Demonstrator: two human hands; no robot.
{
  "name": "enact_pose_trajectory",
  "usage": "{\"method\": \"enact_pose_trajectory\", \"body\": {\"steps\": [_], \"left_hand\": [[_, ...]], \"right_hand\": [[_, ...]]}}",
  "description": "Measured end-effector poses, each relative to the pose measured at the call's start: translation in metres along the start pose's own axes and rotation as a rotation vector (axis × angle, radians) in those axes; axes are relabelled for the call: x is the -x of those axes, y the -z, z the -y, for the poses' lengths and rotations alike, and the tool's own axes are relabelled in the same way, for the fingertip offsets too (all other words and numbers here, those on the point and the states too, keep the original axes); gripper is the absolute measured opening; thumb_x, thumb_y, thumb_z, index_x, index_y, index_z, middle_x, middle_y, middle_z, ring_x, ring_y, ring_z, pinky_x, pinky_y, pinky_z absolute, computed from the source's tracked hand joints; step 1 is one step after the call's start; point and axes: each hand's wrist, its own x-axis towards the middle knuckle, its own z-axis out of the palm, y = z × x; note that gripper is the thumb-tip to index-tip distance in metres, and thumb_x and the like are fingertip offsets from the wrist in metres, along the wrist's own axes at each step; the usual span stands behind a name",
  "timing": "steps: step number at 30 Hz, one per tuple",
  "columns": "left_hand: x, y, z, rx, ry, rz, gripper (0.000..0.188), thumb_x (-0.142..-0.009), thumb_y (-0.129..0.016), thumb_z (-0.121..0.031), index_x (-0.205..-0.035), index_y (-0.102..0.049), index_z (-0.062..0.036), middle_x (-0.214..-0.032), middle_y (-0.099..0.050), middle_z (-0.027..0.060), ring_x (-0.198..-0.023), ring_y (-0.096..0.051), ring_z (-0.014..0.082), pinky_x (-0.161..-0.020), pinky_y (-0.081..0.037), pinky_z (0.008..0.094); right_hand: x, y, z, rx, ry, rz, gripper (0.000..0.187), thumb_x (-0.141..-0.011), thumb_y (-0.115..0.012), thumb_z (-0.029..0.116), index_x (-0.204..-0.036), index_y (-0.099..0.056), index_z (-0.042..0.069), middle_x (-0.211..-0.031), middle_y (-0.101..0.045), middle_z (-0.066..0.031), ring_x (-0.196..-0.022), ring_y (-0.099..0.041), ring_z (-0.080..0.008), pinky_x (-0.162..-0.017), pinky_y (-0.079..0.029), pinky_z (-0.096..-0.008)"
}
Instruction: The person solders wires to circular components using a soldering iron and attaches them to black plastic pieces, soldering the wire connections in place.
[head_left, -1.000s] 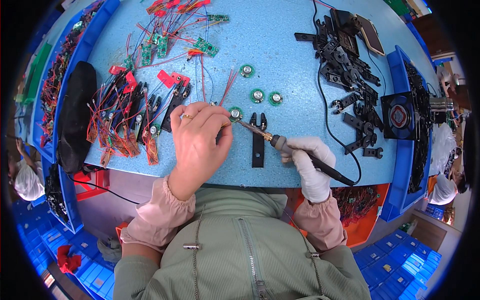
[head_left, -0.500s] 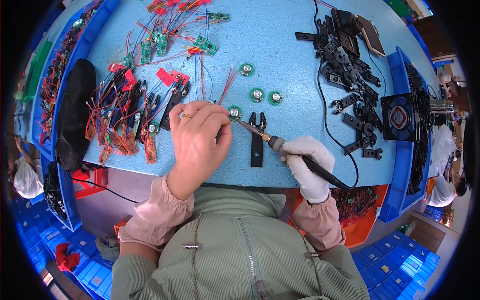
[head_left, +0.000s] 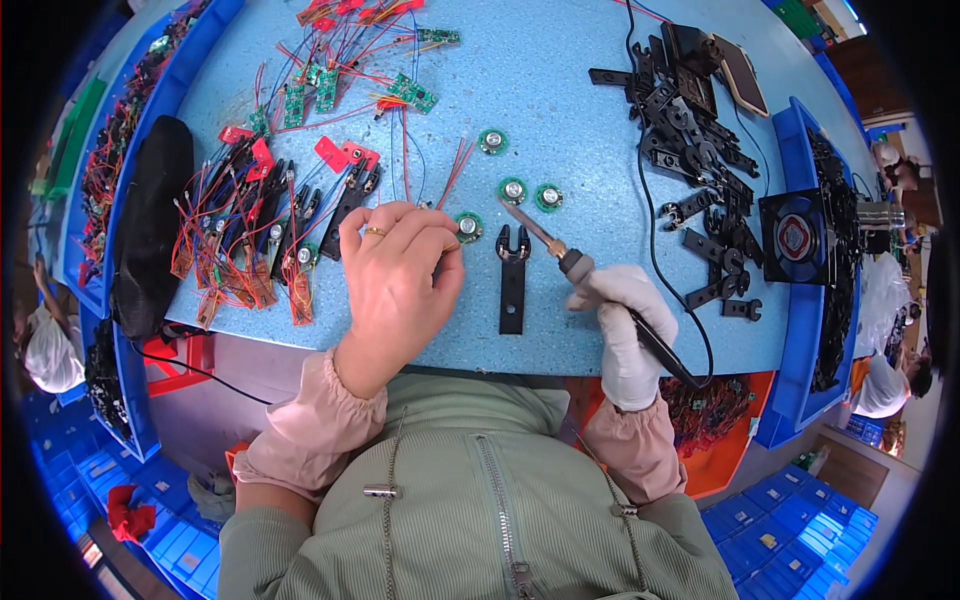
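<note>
My right hand [head_left: 628, 325], in a white glove, grips a soldering iron [head_left: 572, 262]. Its tip points up and left, just below a round green part with a silver centre [head_left: 512, 190]. My bare left hand [head_left: 400, 270], a ring on one finger, has its fingers curled together beside another such green part [head_left: 468, 227]. Whatever those fingers pinch is hidden. Between my hands a black forked plastic piece [head_left: 512, 285] lies flat, prongs facing away from me. Two more round green parts [head_left: 492, 141] [head_left: 549, 196] rest farther back.
Wired black pieces [head_left: 265, 235] crowd the left, with green circuit boards [head_left: 410, 92] and wires behind. At right lie a heap of black forked pieces [head_left: 700, 150], a small fan [head_left: 797, 238] and the iron's cord [head_left: 645, 170]. Blue bins [head_left: 790, 370] flank the table.
My right hand has drawn the soldering iron off the green part beside my left hand, its tip moving up and to the right. My left hand has barely moved.
</note>
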Motion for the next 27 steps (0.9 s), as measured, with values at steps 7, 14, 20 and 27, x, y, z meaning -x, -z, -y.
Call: {"method": "enact_pose_trajectory", "body": {"steps": [7,14,20,27], "left_hand": [[-0.001,0.001,-0.001,0.002,-0.012,0.008,0.016,-0.071,-0.073,-0.002,-0.082,-0.066,-0.0124,-0.100,-0.071,-0.0054,-0.098,-0.061,0.0191,-0.098,-0.037,0.0443],[-0.001,0.002,-0.001,-0.017,-0.018,0.016,0.016,-0.072,-0.073,-0.002,-0.083,-0.066,-0.0119,-0.101,-0.070,-0.0044,-0.099,-0.061,0.0199,-0.098,-0.037,0.0439],[0.000,0.003,-0.002,-0.003,-0.017,0.016,0.016,-0.072,-0.073,-0.002,-0.084,-0.066,-0.0114,-0.101,-0.069,-0.0035,-0.099,-0.061,0.0204,-0.098,-0.037,0.0431],[0.005,0.014,-0.007,0.046,0.046,-0.006,0.017,-0.072,-0.073,-0.003,-0.086,-0.068,-0.0121,-0.097,-0.069,-0.0031,-0.097,-0.061,0.0209,-0.098,-0.037,0.0427]], "right_hand": [[-0.019,-0.018,-0.001,0.343,0.177,0.136,0.053,-0.076,-0.069,-0.007,-0.128,-0.065,0.002,-0.124,-0.065,-0.0163,-0.099,-0.069,-0.0274,-0.083,-0.056,-0.0378],[-0.027,-0.042,-0.002,0.835,0.222,0.285,0.067,-0.070,-0.074,-0.002,-0.136,-0.062,0.008,-0.134,-0.064,-0.0155,-0.101,-0.069,-0.0303,-0.085,-0.054,-0.0372],[-0.027,-0.049,0.015,0.921,0.264,0.222,0.068,-0.071,-0.071,-0.002,-0.137,-0.060,0.011,-0.137,-0.064,-0.0152,-0.103,-0.069,-0.0330,-0.083,-0.053,-0.0374],[-0.075,-0.058,-0.020,0.765,0.421,0.399,0.071,-0.074,-0.068,-0.004,-0.142,-0.055,0.012,-0.141,-0.062,-0.0151,-0.105,-0.068,-0.0316,-0.082,-0.054,-0.0357]]}}
